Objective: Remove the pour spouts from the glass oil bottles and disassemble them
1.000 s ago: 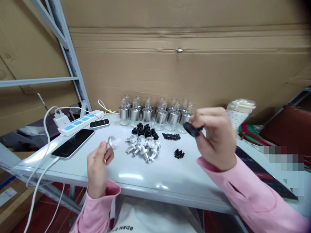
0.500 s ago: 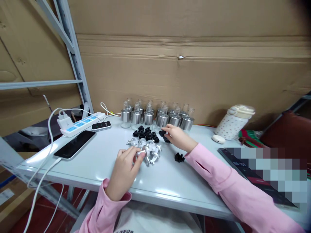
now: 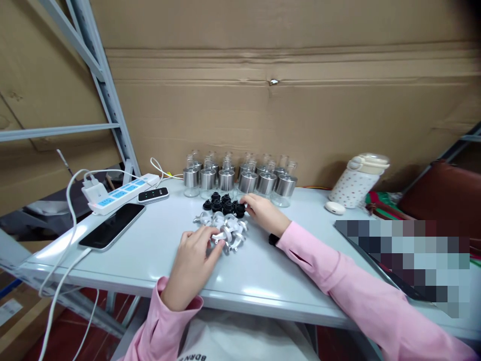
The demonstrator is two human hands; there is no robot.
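My left hand rests at the near side of a pile of whitish plastic parts, its thumb and forefinger closed on one white plastic part. Just behind that pile stands a tight group of small black stepped stoppers. At the group's right edge, my right hand has its fingertips pinched on a black stopper; the fingers partly cover it. More black pieces lie under my right wrist, mostly hidden. Several glass bottles with metal sleeves stand in rows behind the stoppers.
On the left lie a phone, a small white device and a power strip with cables. To the right are a spotted flask, a white oval case and a dark flat object. Cardboard rises behind the table.
My right hand has moved left with the black piece, from beside the stopper group to its right edge. My left hand stays at the white parts. The camera view has shifted slightly.
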